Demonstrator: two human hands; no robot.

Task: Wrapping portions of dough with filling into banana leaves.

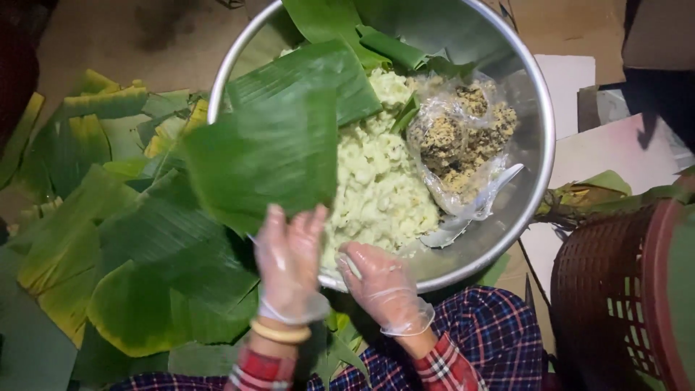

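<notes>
My left hand (288,264), in a thin clear glove, holds up a piece of green banana leaf (266,148) over the left rim of a big steel bowl (539,137). My right hand (384,284), also gloved, rests at the bowl's near rim with fingers curled on the pale mashed filling (380,192). Whether it grips any of it I cannot tell. A clear plastic bag of brownish crumbly mix (463,134) lies in the bowl at the right, with a white spoon (489,194) beside it.
A heap of banana leaves (123,239) covers the floor at the left. More leaf strips (391,45) lie at the bowl's far side. A reddish-brown woven basket (615,289) stands at the right. White boards (608,148) lie behind it.
</notes>
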